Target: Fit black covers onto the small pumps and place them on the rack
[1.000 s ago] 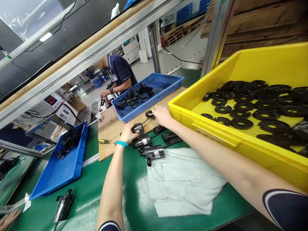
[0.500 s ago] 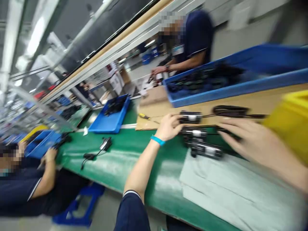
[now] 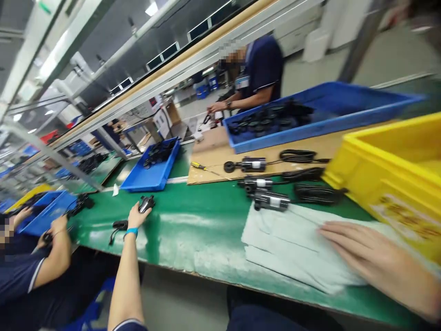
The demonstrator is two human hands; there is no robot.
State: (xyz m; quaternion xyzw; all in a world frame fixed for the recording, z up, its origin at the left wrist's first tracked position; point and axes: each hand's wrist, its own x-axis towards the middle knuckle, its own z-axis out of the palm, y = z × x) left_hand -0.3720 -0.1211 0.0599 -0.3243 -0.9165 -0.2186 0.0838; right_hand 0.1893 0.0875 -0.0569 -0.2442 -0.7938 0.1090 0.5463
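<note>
Two hands well apart — L hand [image 3: 136,219] out by the green bench [image 3: 186,232] near its front edge, R hand [image 3: 358,250] far right on a pale cloth [image 3: 285,253]. Step in hand, judging from the layout: one corded unit being handled on its own, away from the others.

Corded black unit [image 3: 146,204] stands just past the L palm, tilted away from the wrist, in contact w/ the hand. Fingers seem to meet its near end — pinching or only resting, can't tell from this view. Thin cable runs to a black plug [image 3: 120,225] lying just beside the hand. Blue wristband [image 3: 131,232] on L wrist.

R hand lies flat, fingers slightly spread, nothing visibly held.

Three labelled cylinder units [image 3: 270,201] lie in a loose row, w/ coiled black cables [image 3: 312,193] next to them. Yellow crate [image 3: 386,207] at right; blue tray [image 3: 310,126] of black parts on a cardboard sheet [image 3: 213,149]; second blue tray [image 3: 151,183] further left. Yellow-handled screwdriver [image 3: 198,165] on the cardboard.

Next move calls for a sure hold on the unit's body, w/ cable kept clear.

Co-workers nearby: one across the line [image 3: 262,69], one lower left [image 3: 44,262].
</note>
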